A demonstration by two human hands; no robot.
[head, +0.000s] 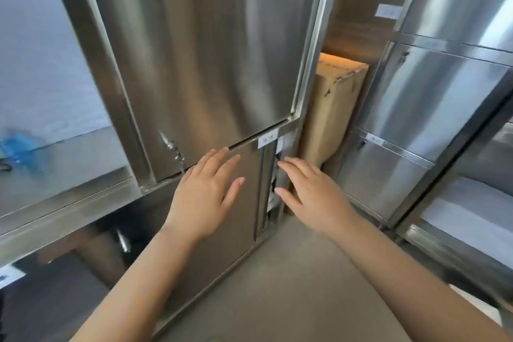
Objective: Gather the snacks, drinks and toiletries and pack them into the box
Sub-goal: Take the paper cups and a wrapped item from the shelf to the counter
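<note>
I face a tall stainless steel cabinet [200, 44]. My left hand [205, 191] is spread flat in front of its lower door [222, 230], fingers apart, holding nothing. My right hand [311, 194] is open too, its fingertips at the narrow dark gap [273, 197] along the lower door's right edge. Something pale shows inside that gap; I cannot tell what it is. A brown cardboard box [330, 108] stands upright in the slot between this cabinet and the steel unit to the right. No snacks, drinks or toiletries are recognisable.
A steel counter [63, 175] runs along the left with a blue plastic object [19, 147] on it. More steel cabinets [416, 108] stand at the right. Grey floor [291, 286] lies below my arms.
</note>
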